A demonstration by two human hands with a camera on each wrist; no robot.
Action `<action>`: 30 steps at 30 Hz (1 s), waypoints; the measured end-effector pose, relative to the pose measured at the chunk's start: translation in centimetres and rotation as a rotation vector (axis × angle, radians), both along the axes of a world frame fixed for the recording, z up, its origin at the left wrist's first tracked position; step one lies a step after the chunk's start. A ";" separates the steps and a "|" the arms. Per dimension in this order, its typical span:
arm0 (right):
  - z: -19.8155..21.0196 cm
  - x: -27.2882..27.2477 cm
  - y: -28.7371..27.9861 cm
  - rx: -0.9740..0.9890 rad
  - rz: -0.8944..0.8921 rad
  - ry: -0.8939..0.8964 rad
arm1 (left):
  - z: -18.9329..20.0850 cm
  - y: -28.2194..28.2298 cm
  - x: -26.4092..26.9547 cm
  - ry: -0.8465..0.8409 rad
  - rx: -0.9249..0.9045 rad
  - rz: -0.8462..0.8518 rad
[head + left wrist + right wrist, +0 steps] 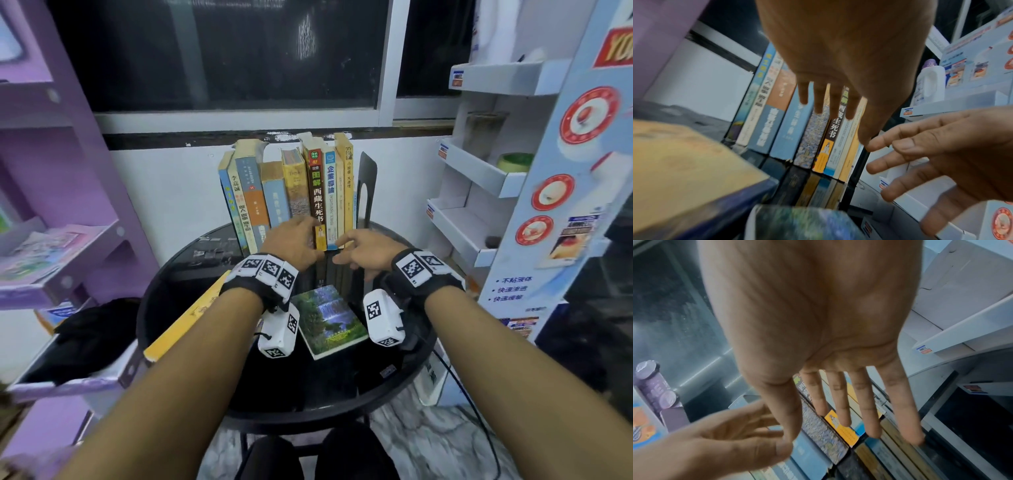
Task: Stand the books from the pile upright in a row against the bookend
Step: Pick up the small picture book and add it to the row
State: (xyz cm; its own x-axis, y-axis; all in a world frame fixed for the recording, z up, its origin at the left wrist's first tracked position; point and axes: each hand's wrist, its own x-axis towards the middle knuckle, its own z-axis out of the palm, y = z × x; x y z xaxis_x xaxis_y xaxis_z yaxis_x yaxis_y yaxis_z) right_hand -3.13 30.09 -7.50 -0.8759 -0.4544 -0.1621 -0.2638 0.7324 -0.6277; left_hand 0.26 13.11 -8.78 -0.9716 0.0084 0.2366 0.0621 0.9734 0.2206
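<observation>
Several books (291,192) stand upright in a row on the round black table (308,416), the rightmost against a black bookend (367,185). My left hand (308,229) reaches to the lower spines of the middle books (789,123), fingers (819,100) straight and holding nothing. My right hand (346,245) hovers at the foot of the right-hand books, fingers (871,415) spread and straight, empty. A waterfall-cover book (329,318) lies flat between my wrists. A yellow book (185,322) lies at the table's left edge, under my left forearm.
A purple shelf unit (51,171) stands close on the left, with a dark bag (92,335) below it. White cardboard display shelves (479,205) stand on the right. Behind the books are a white wall and a dark window (222,51).
</observation>
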 end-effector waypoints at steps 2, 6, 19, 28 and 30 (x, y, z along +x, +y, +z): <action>-0.4 0.9 -0.3 0.054 0.025 -0.041 | -0.8 -0.2 0.7 -0.195 0.058 0.021; -1.3 2.1 -0.7 0.107 0.052 -0.075 | -2.4 -0.6 1.8 -0.405 0.139 0.036; -3.4 2.5 -1.3 0.218 0.043 -0.095 | -5.2 -1.6 3.8 -0.524 0.123 0.022; -3.9 2.7 -2.4 0.338 0.096 -0.060 | -4.9 -0.2 3.8 -0.448 0.021 -0.016; -4.0 2.7 -2.6 0.362 0.109 -0.048 | -4.8 0.0 3.9 -0.441 -0.002 -0.019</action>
State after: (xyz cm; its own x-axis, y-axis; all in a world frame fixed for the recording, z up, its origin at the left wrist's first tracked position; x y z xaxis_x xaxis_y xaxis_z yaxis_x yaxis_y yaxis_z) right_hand -0.40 27.53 -11.45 -0.8130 -0.4503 -0.3692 -0.3289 0.8783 -0.3470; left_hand 4.15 13.14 -13.53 -0.9793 0.0270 -0.2005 -0.0198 0.9735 0.2280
